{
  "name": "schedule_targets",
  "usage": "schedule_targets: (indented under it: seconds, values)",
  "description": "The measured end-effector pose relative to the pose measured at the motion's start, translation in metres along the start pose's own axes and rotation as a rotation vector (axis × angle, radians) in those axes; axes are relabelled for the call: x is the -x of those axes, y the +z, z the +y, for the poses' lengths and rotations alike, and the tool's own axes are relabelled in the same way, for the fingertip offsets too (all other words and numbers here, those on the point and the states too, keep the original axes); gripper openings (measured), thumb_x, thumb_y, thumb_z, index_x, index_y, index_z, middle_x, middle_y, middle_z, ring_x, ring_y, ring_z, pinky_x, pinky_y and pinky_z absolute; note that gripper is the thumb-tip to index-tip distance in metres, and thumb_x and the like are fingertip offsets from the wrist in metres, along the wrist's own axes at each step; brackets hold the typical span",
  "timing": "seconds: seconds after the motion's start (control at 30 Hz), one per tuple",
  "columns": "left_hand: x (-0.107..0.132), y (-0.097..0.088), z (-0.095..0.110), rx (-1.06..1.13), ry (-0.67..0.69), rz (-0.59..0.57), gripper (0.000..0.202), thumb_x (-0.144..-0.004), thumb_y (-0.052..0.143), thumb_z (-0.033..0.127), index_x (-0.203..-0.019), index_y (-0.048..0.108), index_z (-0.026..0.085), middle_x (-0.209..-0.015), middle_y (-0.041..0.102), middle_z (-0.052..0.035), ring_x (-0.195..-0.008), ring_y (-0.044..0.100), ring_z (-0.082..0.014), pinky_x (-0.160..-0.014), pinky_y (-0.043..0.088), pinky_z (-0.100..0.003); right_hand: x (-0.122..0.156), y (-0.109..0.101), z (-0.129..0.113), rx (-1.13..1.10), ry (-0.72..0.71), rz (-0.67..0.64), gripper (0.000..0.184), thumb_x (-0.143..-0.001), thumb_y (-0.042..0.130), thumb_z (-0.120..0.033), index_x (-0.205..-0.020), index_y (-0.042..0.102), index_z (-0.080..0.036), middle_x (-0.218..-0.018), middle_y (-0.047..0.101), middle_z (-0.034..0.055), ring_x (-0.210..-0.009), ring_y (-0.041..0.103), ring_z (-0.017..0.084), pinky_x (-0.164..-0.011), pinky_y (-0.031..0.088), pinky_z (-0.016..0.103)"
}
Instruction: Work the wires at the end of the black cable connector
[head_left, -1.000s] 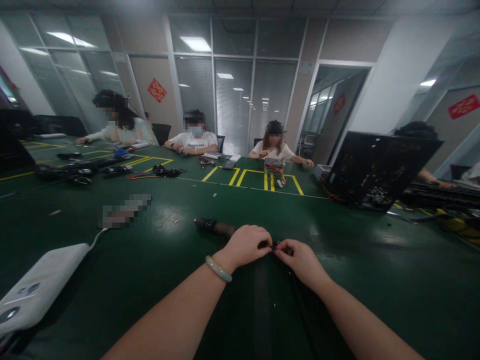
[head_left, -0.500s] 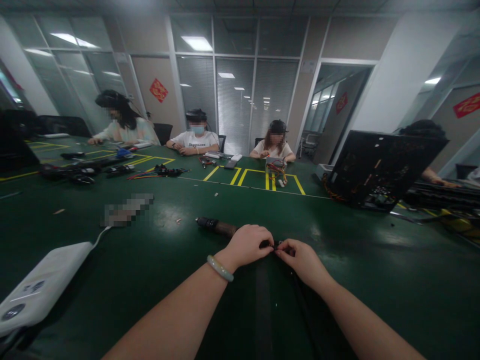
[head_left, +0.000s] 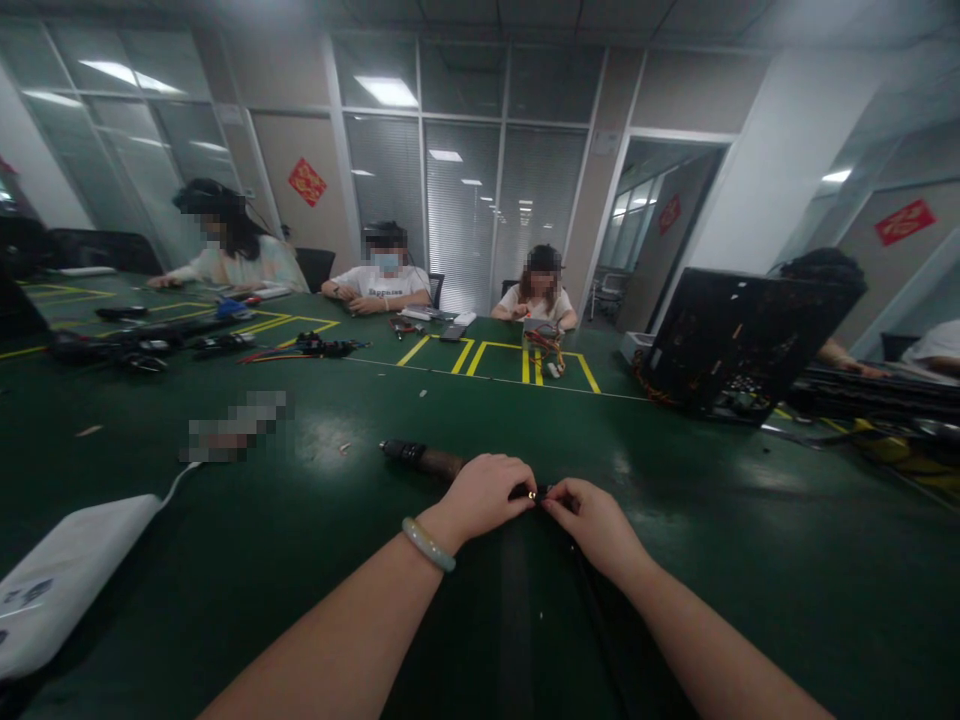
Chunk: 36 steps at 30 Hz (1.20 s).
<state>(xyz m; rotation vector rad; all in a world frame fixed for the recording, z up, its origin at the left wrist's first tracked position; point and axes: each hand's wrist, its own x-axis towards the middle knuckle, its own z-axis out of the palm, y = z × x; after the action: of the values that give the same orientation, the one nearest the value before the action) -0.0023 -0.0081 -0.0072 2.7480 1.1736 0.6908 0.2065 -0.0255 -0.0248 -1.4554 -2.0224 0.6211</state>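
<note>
An electric screwdriver [head_left: 436,463], dark with a brown body and a metal tip, lies across the green table [head_left: 360,600] with its tip to the left. My left hand [head_left: 491,495] is closed around its rear part, thumb and fingertips at the end. Close beside it, my right hand [head_left: 589,515] pinches a small dark piece at that end, which looks like a cord plug. A small bright metallic spot [head_left: 532,495] shows between the fingertips. From under my right hand a dark cord [head_left: 592,590] runs toward the near edge. My fingers hide most of the joint.
A white power bank [head_left: 82,570] with a cable lies at left. Black parts with coloured wires [head_left: 319,346] lie farther back. A black computer case [head_left: 739,345] stands at right. Several people sit across the table, one behind a wired unit [head_left: 544,335].
The view has shifted slightly to the right. Both hands stay at the screwdriver's rear end, and a bright spot now shows between the fingertips.
</note>
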Motion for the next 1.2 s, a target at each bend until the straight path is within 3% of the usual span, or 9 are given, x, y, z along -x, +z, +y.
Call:
schedule_targets:
  seconds: [0.23,0.4,0.67,1.0,1.2]
  values:
    - [0.004,-0.009,0.001,0.020,0.069,-0.031,0.019,-0.085,0.065,0.023,-0.103,0.062,0.025,-0.106,0.065,0.0005,-0.101,0.059,-0.0188,-0.091,0.042,-0.033,0.001,-0.002,0.000,0.007,0.018,-0.023,0.012,-0.086,0.061,-0.031,-0.088,0.068,-0.022,-0.086,0.069,0.0003,-0.078,0.062,0.018,-0.067,0.043,0.026]
    - [0.008,-0.014,-0.005,-0.014,-0.035,0.009,0.035,-0.079,0.071,0.034,-0.111,0.060,0.027,-0.111,0.064,-0.0011,-0.104,0.058,-0.0224,-0.093,0.042,-0.036,0.003,-0.006,-0.004,0.028,0.021,-0.038,0.011,-0.086,0.061,-0.030,-0.088,0.068,-0.023,-0.087,0.069,-0.0003,-0.078,0.062,0.018,-0.065,0.042,0.025]
    - [0.005,-0.012,-0.007,-0.041,-0.072,-0.036,0.025,-0.081,0.067,0.042,-0.102,0.064,0.028,-0.096,0.066,-0.0003,-0.091,0.061,-0.0210,-0.083,0.043,-0.032,0.003,-0.007,-0.007,0.061,-0.006,-0.026,0.011,-0.086,0.061,-0.030,-0.085,0.069,-0.022,-0.084,0.069,-0.0005,-0.076,0.062,0.017,-0.065,0.041,0.025]
    - [0.009,-0.010,0.002,-0.020,-0.083,-0.035,0.020,-0.082,0.067,0.039,-0.097,0.065,0.027,-0.093,0.067,0.0002,-0.088,0.060,-0.0207,-0.082,0.042,-0.033,0.006,-0.009,-0.006,0.031,0.034,-0.077,0.011,-0.085,0.063,-0.032,-0.085,0.070,-0.024,-0.082,0.069,-0.0030,-0.070,0.060,0.015,-0.060,0.040,0.023]
    - [0.007,-0.010,0.010,-0.028,-0.056,0.005,0.014,-0.083,0.066,0.029,-0.096,0.064,0.025,-0.096,0.066,0.0004,-0.091,0.060,-0.0197,-0.083,0.043,-0.032,0.005,-0.006,-0.006,-0.014,0.019,-0.075,0.012,-0.085,0.062,-0.031,-0.083,0.070,-0.021,-0.081,0.070,-0.0010,-0.072,0.061,0.016,-0.063,0.041,0.023]
